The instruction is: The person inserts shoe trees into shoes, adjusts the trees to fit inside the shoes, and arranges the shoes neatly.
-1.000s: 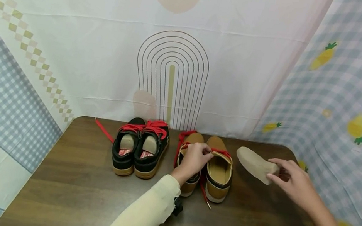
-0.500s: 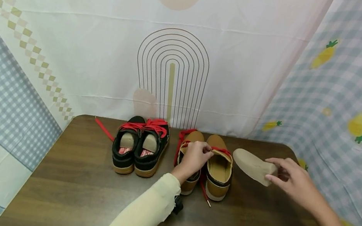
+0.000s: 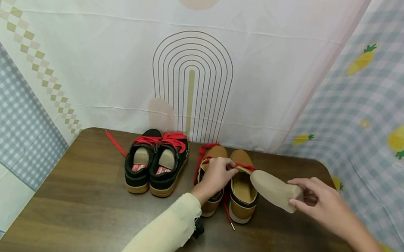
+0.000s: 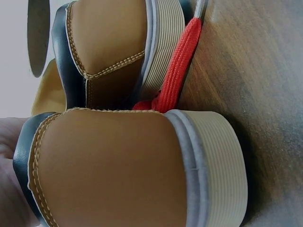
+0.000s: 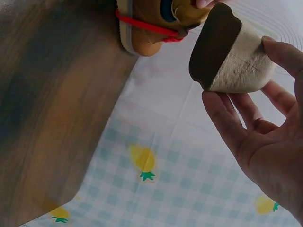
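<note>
My right hand (image 3: 325,205) pinches the thick end of a beige moulded shoe insert (image 3: 272,189), whose rounded tip is level with the opening of the right tan shoe (image 3: 241,208). In the right wrist view the insert's hollow end (image 5: 215,45) faces the camera, with thumb and fingers on opposite sides. My left hand (image 3: 215,176) reaches over the left tan shoe (image 3: 210,209) and pinches the tongue (image 3: 244,170) of the right one. The left wrist view shows both tan heels (image 4: 113,165) close up. Red laces (image 4: 177,66) trail between them.
To the left stands a pair of black shoes (image 3: 151,186) with red laces and beige inserts inside. A loose red lace (image 3: 116,143) reaches left of them. Behind the brown wooden table (image 3: 94,219) hangs a patterned cloth (image 3: 117,65); a checked one (image 3: 377,104) is at right.
My right hand has moved the shoe insert left and slightly down, so its tip now overlaps the right tan shoe's edge in the head view. The left hand stays at the tongue.
</note>
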Demonstrator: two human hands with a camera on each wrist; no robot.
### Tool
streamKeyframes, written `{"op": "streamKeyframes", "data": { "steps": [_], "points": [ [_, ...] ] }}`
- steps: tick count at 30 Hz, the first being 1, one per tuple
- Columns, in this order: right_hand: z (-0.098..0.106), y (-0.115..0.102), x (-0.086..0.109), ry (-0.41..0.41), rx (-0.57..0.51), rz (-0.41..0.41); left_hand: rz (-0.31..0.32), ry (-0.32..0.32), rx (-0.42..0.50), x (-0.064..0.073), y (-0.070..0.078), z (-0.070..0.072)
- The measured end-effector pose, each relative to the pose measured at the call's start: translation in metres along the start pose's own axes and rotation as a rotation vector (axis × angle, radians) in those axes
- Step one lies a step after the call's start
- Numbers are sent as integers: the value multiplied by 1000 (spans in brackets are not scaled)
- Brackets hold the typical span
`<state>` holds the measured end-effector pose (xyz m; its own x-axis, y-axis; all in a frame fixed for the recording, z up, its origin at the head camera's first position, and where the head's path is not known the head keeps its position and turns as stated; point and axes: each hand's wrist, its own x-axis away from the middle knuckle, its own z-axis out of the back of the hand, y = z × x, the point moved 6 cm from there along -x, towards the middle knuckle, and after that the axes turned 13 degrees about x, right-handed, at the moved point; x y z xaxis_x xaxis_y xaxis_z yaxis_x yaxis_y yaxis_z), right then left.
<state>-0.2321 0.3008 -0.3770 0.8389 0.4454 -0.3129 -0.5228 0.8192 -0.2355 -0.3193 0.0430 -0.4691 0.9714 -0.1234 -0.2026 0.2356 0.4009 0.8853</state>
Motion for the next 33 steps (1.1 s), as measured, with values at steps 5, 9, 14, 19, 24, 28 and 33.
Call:
{"op": "streamKeyframes", "data": {
  "steps": [5,9,14,19,24,28,33],
  "points": [
    [-2,-7,-1,-50,-44,12,3,0,-6,0,0,0],
    [-3,-15,-1,-59,-35,55,3,2,0,-1,1,0],
    [-6,-23,-3,-73,-41,92,-2,3,2,0,0,-1],
    [-10,-30,-6,-95,-60,92,-5,6,-3,0,0,-1],
    [-17,-34,-9,-102,-37,70,0,5,-2,0,0,0],
    [-24,-38,-11,-113,9,29,4,5,7,0,0,0],
    [-31,-48,-14,-118,91,-7,-4,0,23,0,0,0]
  ]
}}
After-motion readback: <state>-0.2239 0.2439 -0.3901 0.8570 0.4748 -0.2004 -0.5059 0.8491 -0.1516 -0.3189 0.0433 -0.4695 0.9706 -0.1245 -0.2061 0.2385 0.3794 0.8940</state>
